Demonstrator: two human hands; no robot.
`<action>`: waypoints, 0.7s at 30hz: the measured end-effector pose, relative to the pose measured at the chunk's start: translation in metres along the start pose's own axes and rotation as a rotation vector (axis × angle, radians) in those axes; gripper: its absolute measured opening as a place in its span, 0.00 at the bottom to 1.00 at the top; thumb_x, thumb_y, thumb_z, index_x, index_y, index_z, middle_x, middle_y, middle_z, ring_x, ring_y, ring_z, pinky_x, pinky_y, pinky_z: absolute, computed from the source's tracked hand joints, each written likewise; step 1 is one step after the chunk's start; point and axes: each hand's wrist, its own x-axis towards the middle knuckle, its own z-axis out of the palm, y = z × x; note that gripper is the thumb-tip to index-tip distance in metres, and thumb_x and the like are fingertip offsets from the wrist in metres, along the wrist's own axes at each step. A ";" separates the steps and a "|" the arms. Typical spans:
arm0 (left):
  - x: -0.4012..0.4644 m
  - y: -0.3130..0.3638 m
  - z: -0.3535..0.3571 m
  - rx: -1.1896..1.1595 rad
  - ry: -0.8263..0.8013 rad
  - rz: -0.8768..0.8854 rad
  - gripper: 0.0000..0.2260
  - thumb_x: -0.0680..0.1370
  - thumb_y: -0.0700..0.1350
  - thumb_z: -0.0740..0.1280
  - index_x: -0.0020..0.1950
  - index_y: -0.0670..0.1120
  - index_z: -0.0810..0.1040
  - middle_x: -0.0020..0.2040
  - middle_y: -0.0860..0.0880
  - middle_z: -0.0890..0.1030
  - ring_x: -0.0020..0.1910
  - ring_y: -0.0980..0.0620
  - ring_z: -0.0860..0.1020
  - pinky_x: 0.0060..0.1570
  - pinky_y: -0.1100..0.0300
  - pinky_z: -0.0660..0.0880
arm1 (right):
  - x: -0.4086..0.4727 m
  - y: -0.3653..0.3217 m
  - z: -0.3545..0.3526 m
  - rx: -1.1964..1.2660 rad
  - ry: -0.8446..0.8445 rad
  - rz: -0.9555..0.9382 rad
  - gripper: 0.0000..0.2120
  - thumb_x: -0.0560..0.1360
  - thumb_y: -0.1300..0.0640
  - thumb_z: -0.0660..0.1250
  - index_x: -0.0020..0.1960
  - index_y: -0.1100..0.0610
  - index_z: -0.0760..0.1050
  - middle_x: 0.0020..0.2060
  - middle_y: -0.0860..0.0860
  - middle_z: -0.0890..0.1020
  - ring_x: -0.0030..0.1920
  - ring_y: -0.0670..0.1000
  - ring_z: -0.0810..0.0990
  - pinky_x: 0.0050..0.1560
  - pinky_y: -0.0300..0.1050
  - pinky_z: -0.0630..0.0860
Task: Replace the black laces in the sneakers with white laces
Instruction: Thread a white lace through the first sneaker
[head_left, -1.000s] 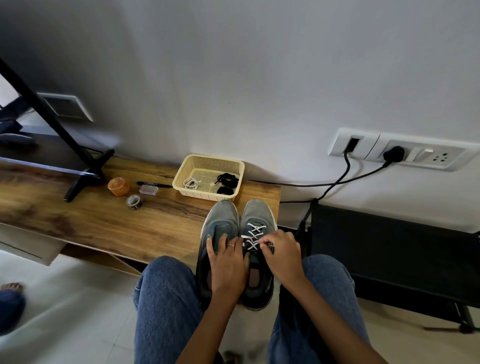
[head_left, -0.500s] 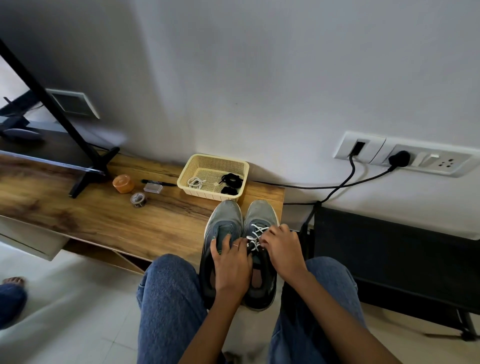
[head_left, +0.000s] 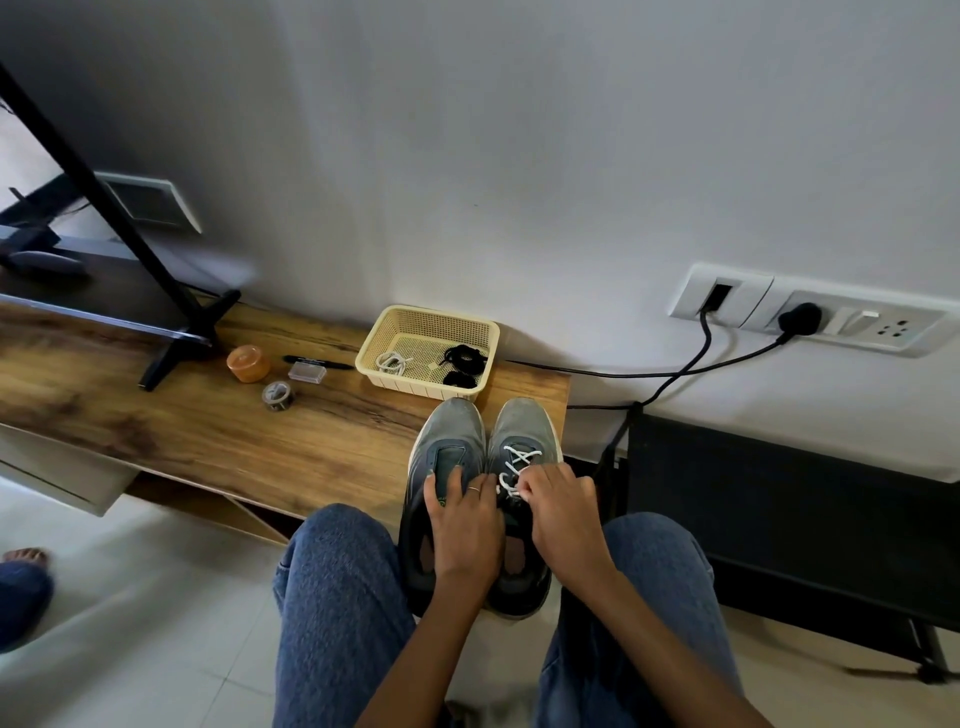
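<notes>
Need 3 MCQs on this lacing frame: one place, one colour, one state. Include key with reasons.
1. Where is the basket?
A. on the wooden shelf by the wall
B. on the floor
C. on the person's lap

2. What colour is the lace threaded in the right sneaker?
A. black
B. white
C. red

3. What state is the left sneaker in?
A. laced in black
B. laced in white
C. no lace visible

Key:
1 A, it sits on the wooden shelf behind the sneaker toes.
2 B, white crossings show ahead of the right hand.
3 C, its tongue is bare ahead of the left hand.
</notes>
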 end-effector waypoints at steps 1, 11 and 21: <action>0.000 0.000 0.000 -0.002 0.002 0.000 0.20 0.60 0.46 0.80 0.50 0.48 0.84 0.44 0.51 0.85 0.56 0.44 0.80 0.62 0.41 0.58 | 0.002 0.004 -0.001 0.038 0.005 0.018 0.11 0.70 0.67 0.69 0.42 0.52 0.74 0.40 0.45 0.78 0.43 0.51 0.75 0.42 0.45 0.61; 0.002 0.002 -0.001 -0.008 0.022 -0.013 0.19 0.60 0.46 0.81 0.49 0.47 0.84 0.42 0.51 0.85 0.55 0.45 0.81 0.62 0.41 0.58 | 0.014 0.028 -0.007 -0.034 -0.174 0.048 0.07 0.77 0.58 0.64 0.51 0.55 0.80 0.49 0.50 0.80 0.54 0.52 0.73 0.51 0.46 0.65; 0.001 0.001 -0.002 0.002 0.007 -0.008 0.21 0.58 0.47 0.82 0.49 0.47 0.84 0.43 0.51 0.85 0.55 0.44 0.81 0.62 0.41 0.57 | -0.002 0.007 -0.002 0.121 0.107 -0.106 0.08 0.72 0.62 0.59 0.40 0.57 0.77 0.35 0.50 0.78 0.36 0.51 0.74 0.37 0.43 0.69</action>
